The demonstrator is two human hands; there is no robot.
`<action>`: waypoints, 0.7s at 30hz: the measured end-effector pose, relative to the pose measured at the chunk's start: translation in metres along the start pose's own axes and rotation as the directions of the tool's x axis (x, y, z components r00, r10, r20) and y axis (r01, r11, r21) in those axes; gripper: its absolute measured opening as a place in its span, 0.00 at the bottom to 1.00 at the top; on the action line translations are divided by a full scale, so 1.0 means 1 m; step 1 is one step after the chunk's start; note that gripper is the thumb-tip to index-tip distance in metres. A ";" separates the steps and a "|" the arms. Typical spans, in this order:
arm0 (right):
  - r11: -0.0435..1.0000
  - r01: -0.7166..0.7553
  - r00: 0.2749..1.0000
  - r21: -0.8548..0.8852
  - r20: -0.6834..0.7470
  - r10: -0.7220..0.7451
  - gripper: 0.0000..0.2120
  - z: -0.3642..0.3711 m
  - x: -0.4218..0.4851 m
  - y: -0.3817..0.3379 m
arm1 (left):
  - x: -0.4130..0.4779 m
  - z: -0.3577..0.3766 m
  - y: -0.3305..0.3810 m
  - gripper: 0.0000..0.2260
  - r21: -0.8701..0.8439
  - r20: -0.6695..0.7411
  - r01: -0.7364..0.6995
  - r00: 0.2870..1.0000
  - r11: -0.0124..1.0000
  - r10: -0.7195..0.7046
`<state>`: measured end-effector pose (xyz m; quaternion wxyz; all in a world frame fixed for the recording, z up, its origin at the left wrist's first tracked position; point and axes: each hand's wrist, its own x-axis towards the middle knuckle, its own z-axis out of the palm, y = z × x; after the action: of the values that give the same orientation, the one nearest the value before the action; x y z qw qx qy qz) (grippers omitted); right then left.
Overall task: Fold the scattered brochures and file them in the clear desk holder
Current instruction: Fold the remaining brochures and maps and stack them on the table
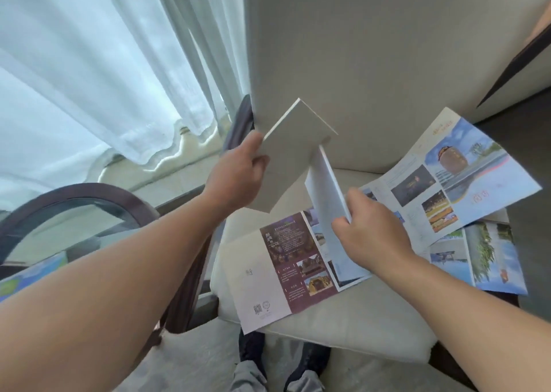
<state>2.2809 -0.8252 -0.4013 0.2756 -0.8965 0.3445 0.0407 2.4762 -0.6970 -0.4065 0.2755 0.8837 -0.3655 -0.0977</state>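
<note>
Brochure point(295, 153), blank side out and half folded, is held in the air above the cushion point(343, 332). Left hand point(235, 177) grips the upper panel at its edge, thumb on top and fingers curled under. Right hand point(372, 227) pinches the lower panel. On the cushion, below the hands, a maroon brochure point(286, 266) lies open. At the cushion's far right, a blue brochure point(462, 183) overlaps a third brochure point(492, 257).

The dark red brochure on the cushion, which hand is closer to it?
Right. The right hand pinches the pale brochure just over the right end of the dark red brochure; the left hand grips it higher, farther left.
</note>
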 end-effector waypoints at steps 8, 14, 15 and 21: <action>0.965 0.254 0.964 -0.064 -0.066 -0.258 0.13 -0.034 -0.016 -0.121 | -0.065 -0.134 -0.016 0.05 0.031 -0.238 0.050 0.970 0.998 -0.041; 0.903 0.420 0.904 -0.089 -0.048 -0.425 0.12 -0.016 -0.058 -0.232 | -0.140 -0.230 -0.066 0.05 0.064 -0.385 0.147 0.916 0.987 -0.112; 0.894 0.438 0.895 -0.098 -0.046 -0.444 0.12 -0.008 -0.067 -0.250 | -0.155 -0.243 -0.078 0.05 0.067 -0.404 0.155 0.907 0.986 -0.115; 0.848 0.515 0.855 -0.127 0.007 -0.518 0.11 0.052 -0.119 -0.344 | -0.249 -0.311 -0.168 0.05 0.076 -0.462 0.269 0.863 0.960 -0.205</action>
<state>2.4168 -0.5174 -0.2541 0.2155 -0.9719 0.0912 -0.0257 2.5140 -0.2957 -0.2498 0.2767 0.9373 -0.1860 0.1017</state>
